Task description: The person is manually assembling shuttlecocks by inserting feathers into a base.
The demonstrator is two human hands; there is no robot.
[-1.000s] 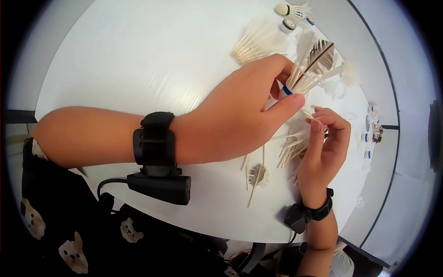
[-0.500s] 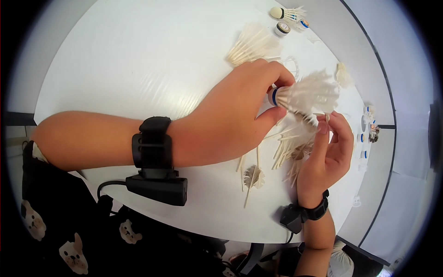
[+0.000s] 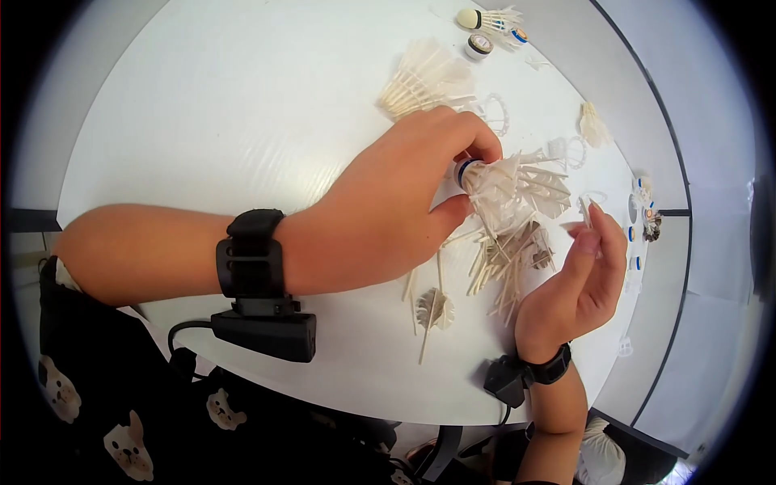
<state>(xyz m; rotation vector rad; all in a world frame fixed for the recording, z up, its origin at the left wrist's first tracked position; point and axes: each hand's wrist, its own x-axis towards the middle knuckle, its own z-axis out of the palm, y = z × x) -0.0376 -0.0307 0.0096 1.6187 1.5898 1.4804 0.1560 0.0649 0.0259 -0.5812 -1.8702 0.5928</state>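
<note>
Head view: left hand [image 3: 388, 218] grasping shuttlecock [image 3: 509, 186]; right hand [image 3: 574, 283] pinching feather [image 3: 585, 212].

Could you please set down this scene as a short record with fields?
Surface: round white table
Left hand: grips a feather shuttlecock at its cork end
Right hand: fingers pinch a small white feather piece beside the shuttlecock's skirt
Under the hands: pile of loose feathers
Nearer the person: single feather
Far side: fanned bundle of feathers, a whole shuttlecock
Wrists: black bands with small units
</note>
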